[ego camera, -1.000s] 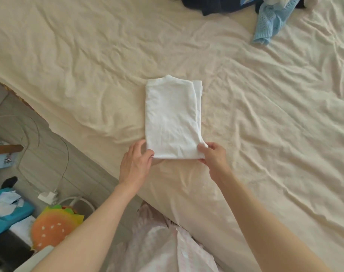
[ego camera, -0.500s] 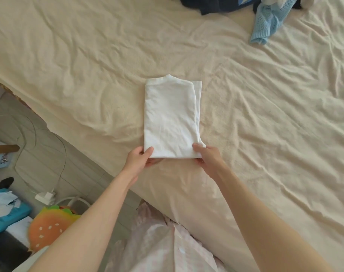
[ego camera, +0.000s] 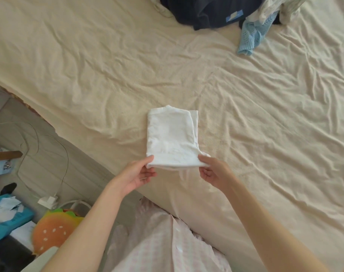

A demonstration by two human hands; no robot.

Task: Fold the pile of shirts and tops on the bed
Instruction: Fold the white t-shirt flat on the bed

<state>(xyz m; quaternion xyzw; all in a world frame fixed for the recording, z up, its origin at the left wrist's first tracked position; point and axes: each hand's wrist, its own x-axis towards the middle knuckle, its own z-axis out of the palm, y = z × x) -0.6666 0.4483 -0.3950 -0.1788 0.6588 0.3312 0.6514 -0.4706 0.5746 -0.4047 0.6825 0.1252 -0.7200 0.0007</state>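
A white top point(ego camera: 172, 137), folded into a narrow rectangle, lies on the cream bed sheet point(ego camera: 265, 118) near the bed's front edge. My left hand point(ego camera: 136, 174) pinches its near left corner between thumb and fingers. My right hand point(ego camera: 213, 171) pinches the near right corner the same way. The near edge is lifted a little off the sheet and curls upward. At the far side of the bed lies a pile of unfolded clothes: a dark navy garment point(ego camera: 204, 12) and a light blue knit top point(ego camera: 252, 36).
The bed's edge runs diagonally from upper left to lower middle. Left of it is the floor with a white cable and charger point(ego camera: 48, 201), a blue box point(ego camera: 8, 218) and a burger-shaped cushion point(ego camera: 53, 230). My pink checked clothing point(ego camera: 157, 244) is at the bottom.
Both hands have slid under the near edge of the white top and raised it off the sheet. The view has tilted, so the top sits lower in the frame.
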